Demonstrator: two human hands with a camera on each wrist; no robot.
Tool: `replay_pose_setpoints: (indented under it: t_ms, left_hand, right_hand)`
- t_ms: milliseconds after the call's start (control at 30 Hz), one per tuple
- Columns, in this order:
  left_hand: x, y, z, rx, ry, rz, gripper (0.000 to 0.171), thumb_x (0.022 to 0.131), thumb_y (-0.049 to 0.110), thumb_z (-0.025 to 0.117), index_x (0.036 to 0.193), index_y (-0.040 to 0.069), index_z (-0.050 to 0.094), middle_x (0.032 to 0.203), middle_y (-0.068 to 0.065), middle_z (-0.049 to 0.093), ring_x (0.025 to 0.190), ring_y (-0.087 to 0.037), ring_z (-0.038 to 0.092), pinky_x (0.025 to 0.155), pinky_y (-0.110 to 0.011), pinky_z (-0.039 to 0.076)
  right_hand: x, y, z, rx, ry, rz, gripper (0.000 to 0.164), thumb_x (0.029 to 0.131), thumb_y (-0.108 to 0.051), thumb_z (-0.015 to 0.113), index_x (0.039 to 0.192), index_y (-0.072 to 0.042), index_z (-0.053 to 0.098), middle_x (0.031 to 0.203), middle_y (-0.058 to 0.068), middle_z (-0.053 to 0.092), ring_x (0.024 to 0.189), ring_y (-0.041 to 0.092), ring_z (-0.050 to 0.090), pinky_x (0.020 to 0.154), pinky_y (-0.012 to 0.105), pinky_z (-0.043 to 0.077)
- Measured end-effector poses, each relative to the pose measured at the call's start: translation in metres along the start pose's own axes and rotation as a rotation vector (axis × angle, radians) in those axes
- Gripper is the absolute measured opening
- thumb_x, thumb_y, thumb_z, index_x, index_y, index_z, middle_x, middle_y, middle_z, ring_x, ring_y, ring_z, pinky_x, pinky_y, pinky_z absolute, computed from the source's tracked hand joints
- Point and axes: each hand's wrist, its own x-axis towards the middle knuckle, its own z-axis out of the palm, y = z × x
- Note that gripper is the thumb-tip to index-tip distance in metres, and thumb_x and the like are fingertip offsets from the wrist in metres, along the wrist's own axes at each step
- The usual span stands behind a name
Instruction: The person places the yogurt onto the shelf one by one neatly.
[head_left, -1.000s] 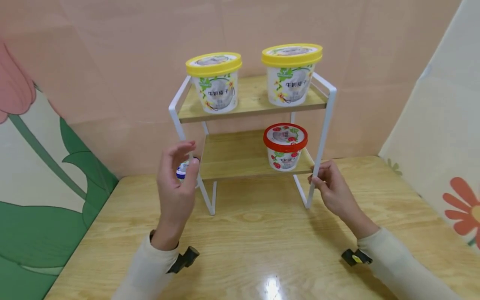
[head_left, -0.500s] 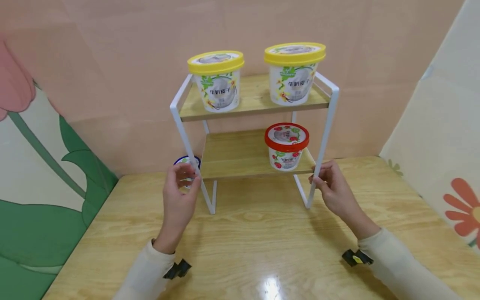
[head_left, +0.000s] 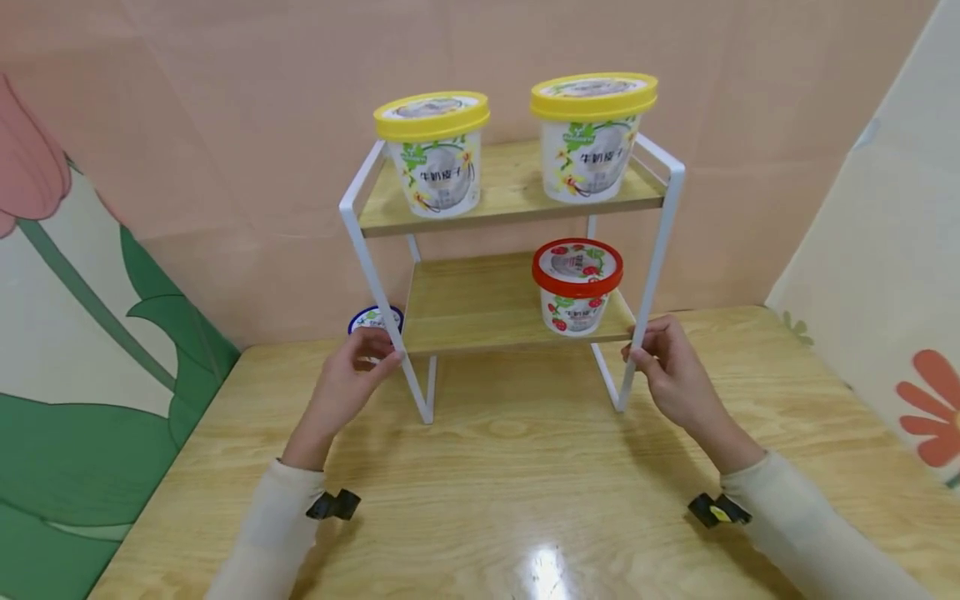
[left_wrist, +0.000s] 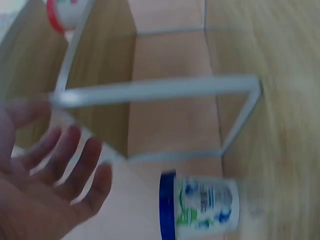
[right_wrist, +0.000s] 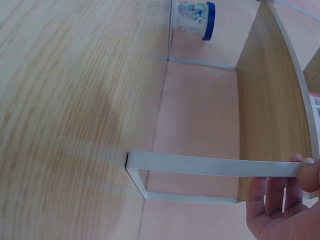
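Note:
A two-tier rack [head_left: 517, 221] with wooden shelves and white metal legs stands on the table. The right hand [head_left: 675, 371] pinches its front right leg near the lower shelf, thumb in front and fingers behind, as the right wrist view confirms. At the front left leg is the left hand [head_left: 352, 379]; its thumb tip meets the leg and the other fingers are loosely bent and spread beside the frame. Two yellow-lidded tubs, left [head_left: 442, 175] and right [head_left: 588, 158], sit on the upper shelf. A red-lidded tub [head_left: 573, 308] is on the lower shelf's right side.
A blue-lidded tub [left_wrist: 205, 205] stands on the table just outside the rack's left side, partly behind the left hand in the head view. The wooden table [head_left: 495, 492] stretches in front. A pink backdrop [head_left: 262, 167] rises close behind the rack.
The left hand has lowered from a raised, cupped pose and moved to the left leg, uncovering the blue-lidded tub's lid. The right hand keeps its hold; the tubs stay on their shelves.

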Motion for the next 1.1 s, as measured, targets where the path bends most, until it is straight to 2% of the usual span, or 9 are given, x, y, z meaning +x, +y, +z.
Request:
replay_pose_setpoints:
  t_ms: [67, 167, 300, 467, 600, 733, 867, 1100]
  left_hand:
    - [0.003, -0.007, -0.006, 0.020, -0.048, 0.001, 0.034, 0.096, 0.022, 0.068, 0.125, 0.009, 0.057, 0.112, -0.013, 0.068, 0.106, -0.024, 0.063, 0.087, -0.036, 0.052]
    - [0.008, -0.018, -0.011, 0.080, -0.035, -0.001, 0.034, 0.095, 0.016, 0.067, 0.127, 0.007, 0.057, 0.114, -0.016, 0.068, 0.108, -0.029, 0.063, 0.085, -0.039, 0.052]
    - [0.018, -0.035, -0.008, 0.177, 0.079, -0.039, 0.037, 0.093, 0.014, 0.068, 0.127, 0.002, 0.057, 0.120, -0.022, 0.064, 0.112, -0.038, 0.062, 0.086, -0.046, 0.053]
    - [0.026, -0.055, 0.002, 0.257, 0.178, -0.081, 0.049, 0.090, 0.017, 0.072, 0.130, -0.003, 0.053, 0.127, -0.026, 0.051, 0.118, -0.044, 0.053, 0.098, -0.054, 0.047]
    - [0.030, -0.063, 0.006, 0.274, 0.258, -0.081, 0.059, 0.086, 0.017, 0.076, 0.133, -0.005, 0.049, 0.126, -0.028, 0.045, 0.119, -0.043, 0.045, 0.103, -0.056, 0.041]
    - [0.037, -0.070, 0.009, 0.247, 0.308, -0.105, 0.073, 0.082, 0.018, 0.080, 0.140, -0.003, 0.042, 0.131, -0.029, 0.039, 0.124, -0.044, 0.040, 0.108, -0.058, 0.038]
    - [0.046, -0.081, 0.013, 0.226, 0.269, -0.169, 0.087, 0.081, 0.020, 0.081, 0.149, 0.001, 0.031, 0.142, -0.031, 0.035, 0.133, -0.046, 0.037, 0.114, -0.058, 0.035]
    - [0.065, -0.091, 0.014, 0.221, 0.191, -0.235, 0.094, 0.081, 0.023, 0.078, 0.152, -0.006, 0.023, 0.146, -0.033, 0.033, 0.136, -0.046, 0.035, 0.118, -0.056, 0.032]
  right_hand:
    - [0.000, 0.000, -0.001, 0.008, 0.001, -0.007, 0.020, 0.097, 0.014, 0.046, 0.117, 0.013, 0.041, 0.089, -0.006, 0.061, 0.084, -0.004, 0.062, 0.075, 0.012, 0.055]
    - [0.000, 0.000, -0.001, 0.012, 0.001, -0.012, 0.020, 0.097, 0.014, 0.046, 0.117, 0.013, 0.041, 0.089, -0.004, 0.061, 0.084, -0.004, 0.062, 0.074, 0.012, 0.055]
    - [0.000, 0.001, -0.001, -0.003, 0.010, -0.009, 0.020, 0.098, 0.013, 0.046, 0.117, 0.012, 0.041, 0.089, -0.004, 0.061, 0.084, -0.004, 0.061, 0.075, 0.011, 0.054]
    - [-0.001, 0.002, -0.001, 0.004, 0.011, -0.010, 0.021, 0.097, 0.014, 0.047, 0.117, 0.012, 0.041, 0.090, -0.009, 0.060, 0.084, -0.005, 0.062, 0.075, 0.011, 0.054]
    - [0.000, 0.002, 0.000, 0.020, 0.009, -0.021, 0.021, 0.097, 0.014, 0.047, 0.117, 0.013, 0.041, 0.090, -0.009, 0.061, 0.084, -0.004, 0.062, 0.075, 0.012, 0.055]
    - [0.000, 0.002, 0.001, 0.023, 0.008, -0.026, 0.021, 0.096, 0.014, 0.048, 0.116, 0.013, 0.042, 0.089, -0.006, 0.062, 0.084, -0.004, 0.062, 0.074, 0.012, 0.055]
    - [0.000, 0.002, 0.001, 0.013, 0.000, -0.023, 0.020, 0.096, 0.014, 0.048, 0.116, 0.012, 0.041, 0.090, -0.005, 0.060, 0.085, -0.003, 0.062, 0.074, 0.012, 0.055]
    - [-0.001, 0.001, -0.001, -0.009, -0.005, -0.016, 0.020, 0.097, 0.013, 0.047, 0.116, 0.012, 0.040, 0.093, -0.002, 0.058, 0.087, -0.004, 0.062, 0.077, 0.011, 0.054]
